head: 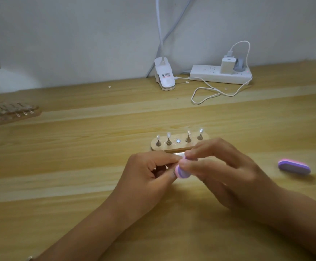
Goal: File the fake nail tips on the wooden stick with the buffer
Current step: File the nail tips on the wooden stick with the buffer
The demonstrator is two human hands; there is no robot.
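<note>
Right hand (219, 166), buffer (181, 171) end toward viewer

Wooden stick (179, 146): flat, mid-table, long side toward you; four clear nail tips (168, 135) upright on pegs, centre socket vacant. Buffer (180, 171): pink-and-lilac, rounded, pinched in your right hand (223, 166), just nearside of the stick, off the table.

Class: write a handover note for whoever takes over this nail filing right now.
Left hand pinches what looks like the fifth tip holder, mostly hidden.
Right hand grips the buffer against it.
Wooden stand behind the hands: four tips upright, middle slot empty.
Spare buffer lies off to the right.
Done: cannot tell which tips are filed.
To do: finish this tip, reseat it, check the others.
</note>
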